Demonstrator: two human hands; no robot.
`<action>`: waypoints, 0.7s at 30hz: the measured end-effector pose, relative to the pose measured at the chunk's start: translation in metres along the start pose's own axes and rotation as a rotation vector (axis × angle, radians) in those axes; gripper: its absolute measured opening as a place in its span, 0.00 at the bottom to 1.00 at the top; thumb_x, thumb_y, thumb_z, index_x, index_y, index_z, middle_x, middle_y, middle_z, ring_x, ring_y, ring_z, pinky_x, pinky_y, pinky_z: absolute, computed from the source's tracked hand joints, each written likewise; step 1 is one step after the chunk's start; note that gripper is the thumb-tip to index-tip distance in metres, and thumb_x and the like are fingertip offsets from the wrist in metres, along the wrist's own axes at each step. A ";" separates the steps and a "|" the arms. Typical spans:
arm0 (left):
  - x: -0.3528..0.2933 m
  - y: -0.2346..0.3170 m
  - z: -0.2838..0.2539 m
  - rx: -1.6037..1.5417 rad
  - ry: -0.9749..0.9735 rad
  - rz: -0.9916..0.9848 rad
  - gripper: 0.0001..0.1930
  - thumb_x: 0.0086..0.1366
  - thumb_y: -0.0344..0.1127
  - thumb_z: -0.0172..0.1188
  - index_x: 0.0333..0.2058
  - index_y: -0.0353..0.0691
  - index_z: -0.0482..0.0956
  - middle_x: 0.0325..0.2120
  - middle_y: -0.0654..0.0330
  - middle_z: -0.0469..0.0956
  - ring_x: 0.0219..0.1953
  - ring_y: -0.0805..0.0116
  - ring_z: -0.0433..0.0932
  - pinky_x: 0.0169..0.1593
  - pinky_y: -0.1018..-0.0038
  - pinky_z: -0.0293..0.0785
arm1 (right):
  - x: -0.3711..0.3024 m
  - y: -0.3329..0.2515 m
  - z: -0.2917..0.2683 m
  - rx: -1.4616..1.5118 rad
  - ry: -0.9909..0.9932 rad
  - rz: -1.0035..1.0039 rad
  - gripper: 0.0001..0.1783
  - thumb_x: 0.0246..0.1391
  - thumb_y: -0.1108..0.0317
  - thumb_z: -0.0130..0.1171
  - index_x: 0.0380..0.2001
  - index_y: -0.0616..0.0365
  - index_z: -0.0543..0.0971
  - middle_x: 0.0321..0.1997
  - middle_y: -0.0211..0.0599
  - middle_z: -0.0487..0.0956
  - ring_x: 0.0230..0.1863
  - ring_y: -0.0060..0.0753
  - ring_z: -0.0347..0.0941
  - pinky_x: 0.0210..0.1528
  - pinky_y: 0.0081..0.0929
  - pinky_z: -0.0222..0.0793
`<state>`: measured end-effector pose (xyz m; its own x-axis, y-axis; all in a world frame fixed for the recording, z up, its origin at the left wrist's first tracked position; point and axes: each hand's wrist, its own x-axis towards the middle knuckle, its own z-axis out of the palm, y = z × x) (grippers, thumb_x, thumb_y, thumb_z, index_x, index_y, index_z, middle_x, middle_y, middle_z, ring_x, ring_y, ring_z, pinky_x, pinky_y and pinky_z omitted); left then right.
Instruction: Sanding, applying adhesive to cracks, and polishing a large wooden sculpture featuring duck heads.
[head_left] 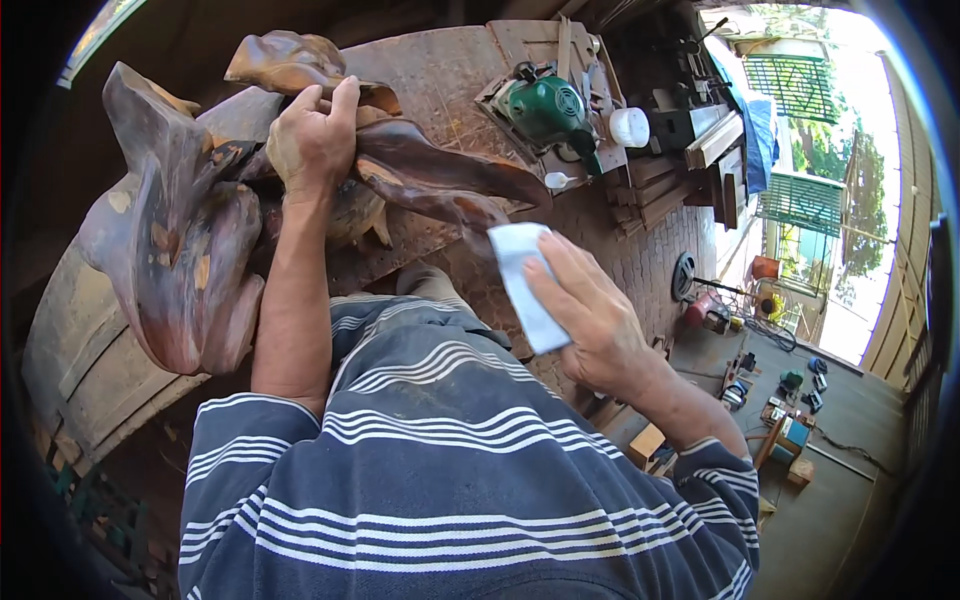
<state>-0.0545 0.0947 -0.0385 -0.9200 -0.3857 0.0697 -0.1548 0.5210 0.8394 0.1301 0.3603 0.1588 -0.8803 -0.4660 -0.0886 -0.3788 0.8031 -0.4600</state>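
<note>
- Brown carved wood (430,175), in the head view, spans ten o'clock round to twelve over the workbench (440,75).
- Left hand (313,150), toward eleven o'clock, curls its fingers around the wood's upper part.
- Right hand (595,325), near three o'clock, grips a folded white pad (525,295), fingers extended along it; its thumb is hidden.
- Pad's upper edge overlaps the wood's tip; contact cannot be told.
- Green power tool (545,108) rests toward one o'clock.
</note>
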 end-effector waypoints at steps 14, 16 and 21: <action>0.000 -0.001 -0.002 -0.021 -0.114 -0.027 0.28 0.69 0.62 0.63 0.37 0.37 0.89 0.35 0.43 0.89 0.42 0.39 0.87 0.50 0.52 0.80 | 0.033 -0.004 0.031 -0.602 -0.038 -0.233 0.22 0.58 0.64 0.63 0.56 0.55 0.86 0.76 0.35 0.73 0.78 0.53 0.65 0.77 0.67 0.57; 0.002 -0.006 -0.004 -0.037 -0.133 -0.078 0.28 0.69 0.62 0.64 0.37 0.37 0.89 0.34 0.42 0.88 0.41 0.38 0.87 0.49 0.52 0.80 | 0.033 -0.004 0.034 -0.563 -0.030 -0.231 0.22 0.59 0.63 0.62 0.55 0.55 0.87 0.75 0.35 0.74 0.78 0.54 0.65 0.77 0.67 0.58; 0.004 -0.004 -0.004 -0.020 -0.126 -0.064 0.28 0.69 0.62 0.64 0.36 0.37 0.90 0.34 0.42 0.88 0.41 0.39 0.88 0.49 0.52 0.80 | -0.072 0.000 0.022 -0.415 0.036 -0.099 0.23 0.55 0.68 0.66 0.55 0.57 0.88 0.74 0.41 0.77 0.74 0.57 0.72 0.75 0.63 0.64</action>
<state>-0.0558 0.0879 -0.0395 -0.9465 -0.3186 -0.0513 -0.2085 0.4827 0.8506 0.1995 0.3855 0.1458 -0.8407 -0.5408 -0.0282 -0.5380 0.8401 -0.0693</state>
